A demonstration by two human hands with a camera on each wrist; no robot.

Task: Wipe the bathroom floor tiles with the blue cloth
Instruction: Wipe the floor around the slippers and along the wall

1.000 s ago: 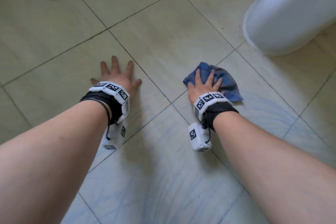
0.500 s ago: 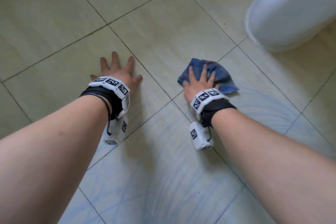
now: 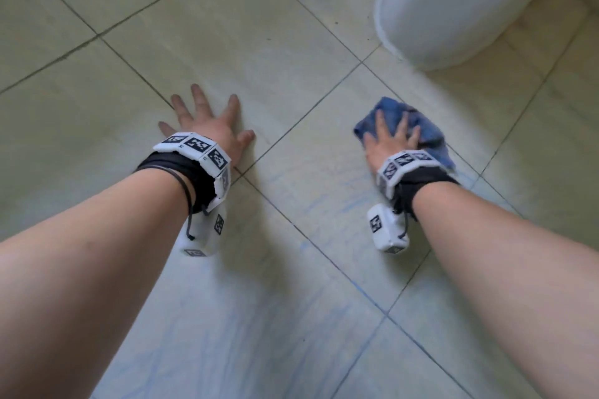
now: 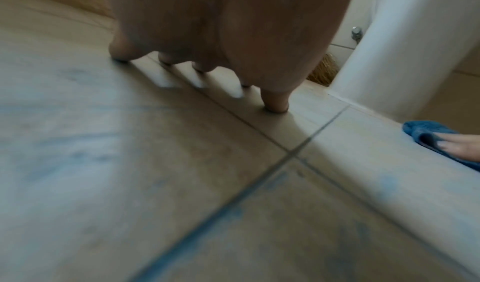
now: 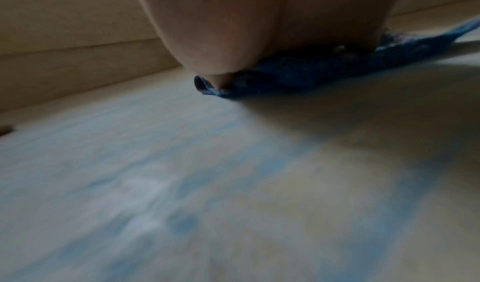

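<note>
Right hand (image 3: 387, 142) flat on the blue cloth (image 3: 428, 134), fingers straight and spread, pressing it onto the floor tiles (image 3: 227, 26) at about 2 o'clock in the head view; nothing curled round the fabric. Cloth bunched, sticking out past the fingertips and toward 3 o'clock of the wrist. From the right wrist view, heel of the palm down on the blue cloth (image 5: 298, 74), one folded edge curled up at its near corner.

Left hand (image 3: 207, 126) released, holding nothing, palm down on a bare tile at about 10 o'clock, fingers splayed; in the left wrist view, fingertips (image 4: 276, 105) touching the floor beside a grout line (image 4: 319, 130).

Hands well apart, a grout crossing between them. Faint blue streaks on the tiles at 6 o'clock. White toilet base (image 3: 453, 3) at 1 o'clock, near the cloth but apart from it. Straw broom bristles (image 4: 324, 70) behind that base in the left wrist view.
</note>
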